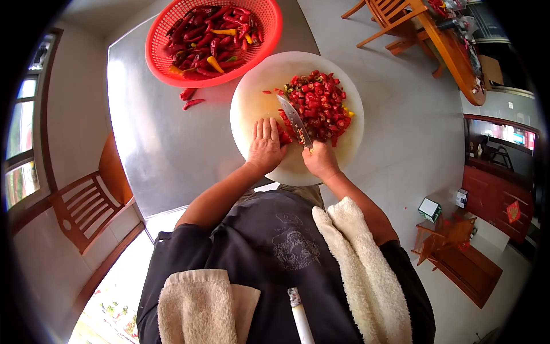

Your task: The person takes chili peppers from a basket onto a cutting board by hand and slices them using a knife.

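My left hand lies on the round white cutting board, palm down with fingers stretched out. Some red chili peppers sit right against its thumb side; whether the thumb presses on them is hard to see. In my right hand is the handle of a kitchen knife, its blade slanting up and left between the whole peppers and the cut ones. Bits of chili and seeds cling to the blade. A heap of chopped red chili covers the board's right half.
A red plastic colander full of chilies, mostly red, stands beyond the board on the metal table. Two loose chilies lie below it. Wooden chairs are around, and a cigarette juts in close at the bottom.
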Action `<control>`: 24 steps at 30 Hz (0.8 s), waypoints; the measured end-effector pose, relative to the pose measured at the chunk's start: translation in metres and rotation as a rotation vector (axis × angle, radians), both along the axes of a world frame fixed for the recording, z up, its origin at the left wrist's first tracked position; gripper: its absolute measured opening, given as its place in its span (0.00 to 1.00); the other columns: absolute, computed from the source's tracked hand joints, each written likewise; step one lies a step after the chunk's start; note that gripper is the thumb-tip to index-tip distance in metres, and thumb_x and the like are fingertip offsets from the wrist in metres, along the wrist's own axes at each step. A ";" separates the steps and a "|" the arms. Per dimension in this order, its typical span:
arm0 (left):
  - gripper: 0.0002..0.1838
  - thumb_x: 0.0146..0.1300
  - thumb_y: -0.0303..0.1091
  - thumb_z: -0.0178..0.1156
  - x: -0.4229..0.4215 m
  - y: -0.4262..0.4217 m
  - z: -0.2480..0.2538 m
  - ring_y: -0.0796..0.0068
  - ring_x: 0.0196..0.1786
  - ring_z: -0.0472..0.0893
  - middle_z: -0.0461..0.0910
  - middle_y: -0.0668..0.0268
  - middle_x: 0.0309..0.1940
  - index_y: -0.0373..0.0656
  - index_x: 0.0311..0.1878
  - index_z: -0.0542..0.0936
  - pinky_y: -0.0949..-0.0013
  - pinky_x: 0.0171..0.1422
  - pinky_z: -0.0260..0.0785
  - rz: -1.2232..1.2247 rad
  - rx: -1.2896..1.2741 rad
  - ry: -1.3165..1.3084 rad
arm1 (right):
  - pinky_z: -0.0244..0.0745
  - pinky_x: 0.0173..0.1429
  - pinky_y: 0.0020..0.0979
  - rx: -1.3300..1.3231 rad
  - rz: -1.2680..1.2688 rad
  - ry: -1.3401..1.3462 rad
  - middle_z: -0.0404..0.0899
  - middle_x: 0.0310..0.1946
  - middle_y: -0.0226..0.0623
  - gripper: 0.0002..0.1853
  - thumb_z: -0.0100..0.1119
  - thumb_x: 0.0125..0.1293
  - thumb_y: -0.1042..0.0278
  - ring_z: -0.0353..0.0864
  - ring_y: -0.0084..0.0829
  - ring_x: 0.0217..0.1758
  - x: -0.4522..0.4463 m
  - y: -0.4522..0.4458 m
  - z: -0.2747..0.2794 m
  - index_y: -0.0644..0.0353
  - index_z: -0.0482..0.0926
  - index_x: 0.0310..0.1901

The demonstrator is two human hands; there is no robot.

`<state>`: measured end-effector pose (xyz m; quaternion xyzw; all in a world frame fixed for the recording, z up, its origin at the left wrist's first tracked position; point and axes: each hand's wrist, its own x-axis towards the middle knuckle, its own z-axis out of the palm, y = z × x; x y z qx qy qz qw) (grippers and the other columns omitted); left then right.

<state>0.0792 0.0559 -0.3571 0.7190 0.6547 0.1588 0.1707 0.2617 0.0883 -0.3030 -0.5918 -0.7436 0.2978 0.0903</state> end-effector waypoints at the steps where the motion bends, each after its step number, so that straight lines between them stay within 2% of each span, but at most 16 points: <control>1: 0.50 0.58 0.50 0.64 -0.001 0.000 0.002 0.35 0.74 0.54 0.57 0.36 0.68 0.21 0.70 0.53 0.42 0.80 0.41 0.002 -0.001 -0.006 | 0.77 0.40 0.52 0.001 0.014 0.004 0.80 0.26 0.56 0.10 0.58 0.57 0.67 0.81 0.58 0.32 0.000 -0.002 0.008 0.67 0.79 0.32; 6: 0.53 0.57 0.55 0.63 -0.006 0.000 0.029 0.38 0.76 0.52 0.56 0.37 0.70 0.20 0.71 0.52 0.43 0.81 0.37 0.033 -0.080 0.018 | 0.77 0.39 0.51 -0.020 0.042 0.086 0.80 0.24 0.55 0.09 0.57 0.59 0.68 0.81 0.57 0.31 -0.002 -0.020 0.036 0.66 0.79 0.31; 8: 0.55 0.56 0.57 0.62 -0.007 -0.002 0.029 0.37 0.76 0.51 0.55 0.36 0.70 0.20 0.71 0.52 0.43 0.81 0.36 0.046 -0.125 0.038 | 0.77 0.39 0.51 -0.047 0.071 0.026 0.80 0.24 0.55 0.09 0.57 0.59 0.67 0.81 0.57 0.31 0.000 -0.026 0.036 0.66 0.79 0.31; 11: 0.53 0.58 0.57 0.61 -0.007 -0.001 0.025 0.36 0.76 0.50 0.55 0.36 0.71 0.20 0.71 0.51 0.43 0.81 0.36 0.032 -0.196 0.042 | 0.77 0.39 0.51 -0.077 0.091 -0.058 0.80 0.24 0.56 0.09 0.57 0.59 0.67 0.81 0.57 0.32 0.002 -0.029 0.028 0.65 0.79 0.29; 16: 0.50 0.60 0.54 0.59 -0.005 -0.005 0.008 0.36 0.76 0.51 0.57 0.36 0.70 0.20 0.71 0.52 0.43 0.80 0.37 0.033 -0.126 0.063 | 0.76 0.38 0.52 -0.069 0.107 -0.082 0.79 0.23 0.58 0.10 0.57 0.59 0.67 0.80 0.59 0.31 0.003 -0.027 0.019 0.68 0.78 0.29; 24: 0.47 0.61 0.51 0.58 -0.004 -0.005 0.003 0.35 0.75 0.52 0.57 0.36 0.69 0.21 0.70 0.53 0.43 0.80 0.38 0.033 -0.080 0.055 | 0.78 0.38 0.51 -0.101 0.124 -0.127 0.80 0.25 0.56 0.09 0.55 0.60 0.68 0.82 0.56 0.31 -0.002 -0.023 0.041 0.65 0.79 0.28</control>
